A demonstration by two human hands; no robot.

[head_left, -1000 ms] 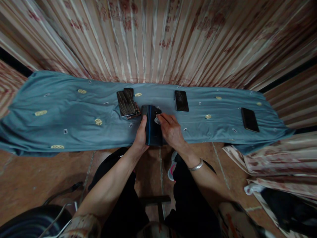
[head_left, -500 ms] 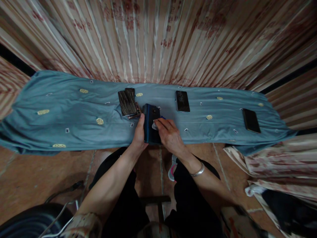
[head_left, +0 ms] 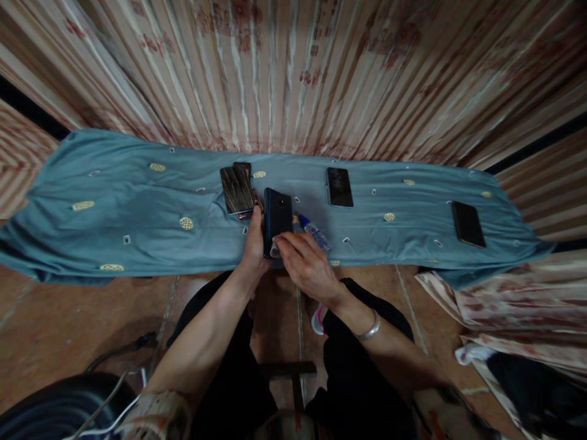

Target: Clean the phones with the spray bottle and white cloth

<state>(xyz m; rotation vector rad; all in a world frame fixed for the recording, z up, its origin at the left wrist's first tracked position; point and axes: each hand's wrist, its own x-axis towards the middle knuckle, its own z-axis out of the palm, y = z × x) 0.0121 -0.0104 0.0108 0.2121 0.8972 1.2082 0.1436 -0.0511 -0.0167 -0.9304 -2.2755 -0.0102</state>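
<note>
My left hand [head_left: 255, 245] is wrapped round the left edge of a dark blue smartphone [head_left: 277, 214], held tilted with its back and round camera patch facing me. Pinched in my right hand [head_left: 304, 261] is a small white wipe [head_left: 274, 247], pressed on the lower part of the phone's back. A clear bottle with a blue cap [head_left: 313, 231] lies on the cloth just beyond my right fingers, partly covered by them. Left of the held phone, several phones lie in a loose pile, a striped-looking dark phone [head_left: 236, 190] on top.
A blue patterned cloth [head_left: 137, 208] covers the long table. One dark phone [head_left: 340, 187] lies right of centre, another dark phone [head_left: 468, 224] near the right end. Pleated curtains [head_left: 284, 79] hang along the back. Below left, a black round object [head_left: 59, 406] has white cables over it.
My right hand has moved down and slightly left with the wipe, from the middle of the phone's back to its lower end. More of the blue-capped bottle now shows.
</note>
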